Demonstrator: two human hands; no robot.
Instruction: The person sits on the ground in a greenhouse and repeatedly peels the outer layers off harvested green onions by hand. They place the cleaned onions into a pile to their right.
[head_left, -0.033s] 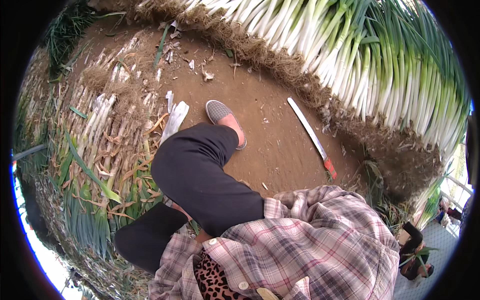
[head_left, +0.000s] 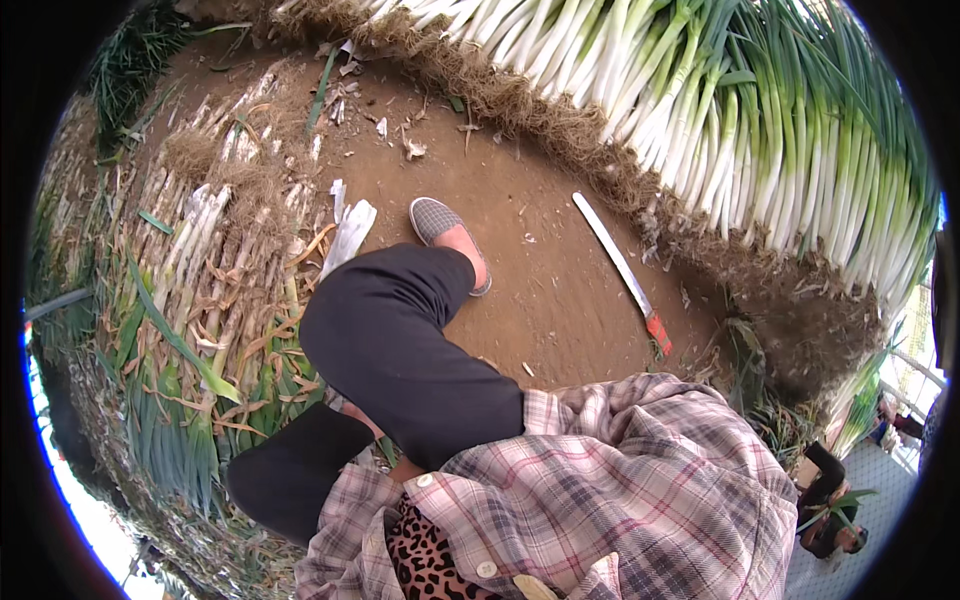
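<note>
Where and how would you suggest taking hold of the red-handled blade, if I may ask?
Probably best by the red handle, from above and the wearer's side: the long, slim blade lies along the ground pointing away, leaving the handle end nearest the plaid shirt.

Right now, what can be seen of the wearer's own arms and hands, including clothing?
A loose long-sleeved plaid shirt, pale pinkish-grey with dark and red lines and light round buttons. Neither hand shows clearly enough to describe.
</note>
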